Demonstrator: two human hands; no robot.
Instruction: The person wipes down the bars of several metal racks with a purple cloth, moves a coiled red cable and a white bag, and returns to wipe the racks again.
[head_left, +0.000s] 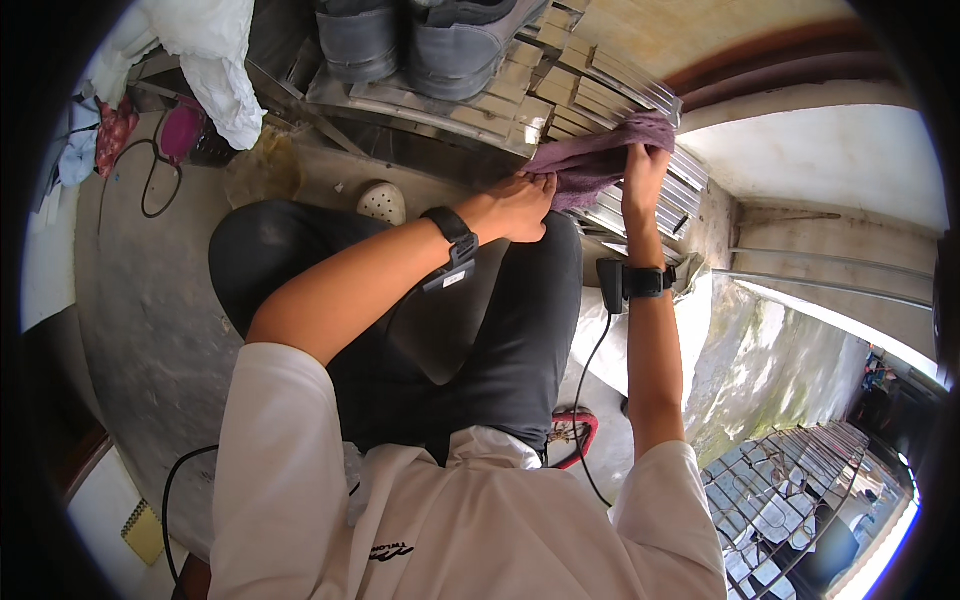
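A purple cloth (592, 161) lies bunched over the slats of a metal rack (450, 112), near its right end. My left hand (525, 201) rests with its fingers on the cloth's left edge; whether they grip it is hard to see. My right hand (646, 176) holds the cloth's right part, with the fingertips hidden in its folds. A black strapped device sits on each wrist. On the rack's upper left stand dark shoes (454, 64).
A pale clog (381, 202) lies on the floor below the rack. White plastic bags (225, 90) hang at the upper left, near a pink container (180, 131). A white sack (694, 300) lies at the right. A red-rimmed object (585, 439) is beside my leg. Cables run from the wrist devices.
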